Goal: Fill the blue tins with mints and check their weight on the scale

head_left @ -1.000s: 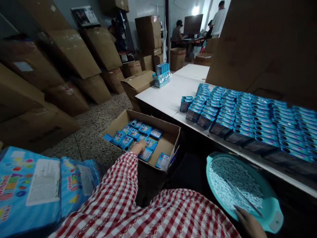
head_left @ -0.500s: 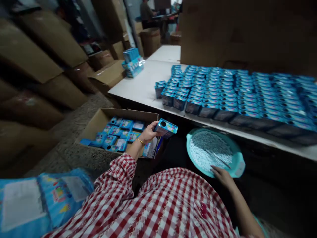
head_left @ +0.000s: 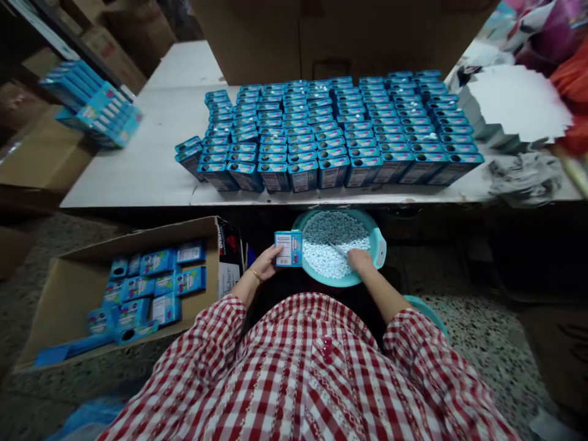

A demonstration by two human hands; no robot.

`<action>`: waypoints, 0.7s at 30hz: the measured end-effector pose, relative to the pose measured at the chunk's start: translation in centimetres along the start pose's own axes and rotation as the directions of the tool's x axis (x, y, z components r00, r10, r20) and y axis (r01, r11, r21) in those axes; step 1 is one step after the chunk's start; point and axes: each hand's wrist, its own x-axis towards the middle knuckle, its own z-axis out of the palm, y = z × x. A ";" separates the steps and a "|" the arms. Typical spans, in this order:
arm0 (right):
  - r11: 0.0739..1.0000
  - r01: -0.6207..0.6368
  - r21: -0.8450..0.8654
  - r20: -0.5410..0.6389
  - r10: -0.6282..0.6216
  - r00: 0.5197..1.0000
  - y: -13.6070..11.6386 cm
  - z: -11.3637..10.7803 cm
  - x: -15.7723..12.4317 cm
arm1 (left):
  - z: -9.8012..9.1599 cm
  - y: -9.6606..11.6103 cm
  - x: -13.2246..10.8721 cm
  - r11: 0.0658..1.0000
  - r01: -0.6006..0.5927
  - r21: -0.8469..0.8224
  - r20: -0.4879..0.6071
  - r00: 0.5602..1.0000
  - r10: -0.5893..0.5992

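Observation:
My left hand (head_left: 265,263) is closed round the edge of a small blue printed tin (head_left: 289,250), its white label panel facing up. The tin is held beside the left rim of a turquoise basin (head_left: 309,274) filled with small pale pellets (head_left: 321,257). Inside the basin, my right hand (head_left: 361,261) grips a thin metal utensil (head_left: 339,249) that looks like a spoon; its far end is down among the pellets and hard to make out.
Rows of upright blue tins (head_left: 303,174) stand on the white table (head_left: 160,153). At left on the floor, an open carton (head_left: 68,275) holds more tins. A display box (head_left: 108,116) sits at the table's left; stacked white card (head_left: 519,104) and a grey cloth (head_left: 526,177) lie right.
My view has swung right. The tin in my left hand has come to the basin's rim and turned label up. My right hand has moved from the basin's edge onto the utensil.

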 end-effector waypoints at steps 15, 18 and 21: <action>0.979 -0.189 0.071 -0.183 0.199 0.963 1.8 -3.3 0.2 | 0.6 -0.6 4.5 0.999 -0.016 0.052 -0.069 0.997 0.020; 0.983 -0.169 0.072 -0.189 0.180 0.965 0.8 -1.9 1.1 | 0.9 -0.6 4.4 0.999 -0.023 0.046 -0.102 0.994 0.027; 0.990 -0.091 0.111 -0.158 0.108 0.982 -0.9 0.6 1.6 | 1.4 -0.8 4.0 0.999 -0.027 0.026 -0.108 0.994 0.030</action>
